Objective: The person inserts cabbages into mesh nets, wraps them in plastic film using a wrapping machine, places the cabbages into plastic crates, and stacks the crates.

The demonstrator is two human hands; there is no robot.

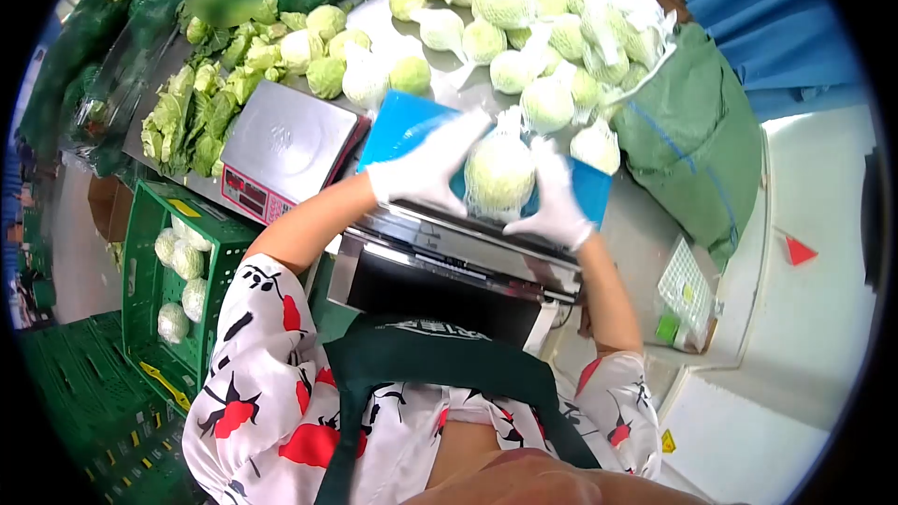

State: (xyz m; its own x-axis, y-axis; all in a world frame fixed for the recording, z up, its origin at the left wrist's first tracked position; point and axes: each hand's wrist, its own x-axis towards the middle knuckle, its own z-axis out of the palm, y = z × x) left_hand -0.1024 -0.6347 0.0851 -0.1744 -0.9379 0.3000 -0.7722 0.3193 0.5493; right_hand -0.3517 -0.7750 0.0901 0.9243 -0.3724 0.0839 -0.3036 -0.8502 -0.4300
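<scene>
A pale green cabbage (500, 175) in a white net sleeve sits upright on a blue surface (400, 126), with the net gathered at its top. White gloves cover both hands. From the left, my left hand (435, 165) curves round the cabbage, its fingers blurred near the gathered net and its thumb low at the side. On the opposite side, my right hand (559, 198) has its fingers against the cabbage's upper right and its thumb by its lower edge. A dark, steel-edged machine (458, 262) stands just in front of my body, below the cabbage.
A digital scale (285, 136) stands left of the blue surface. Many netted cabbages (547, 105) are piled at the back right, beside a green sack (697, 145). Loose leaves (192, 117) lie at the left. A green crate (220, 271) below holds several white-netted cabbages.
</scene>
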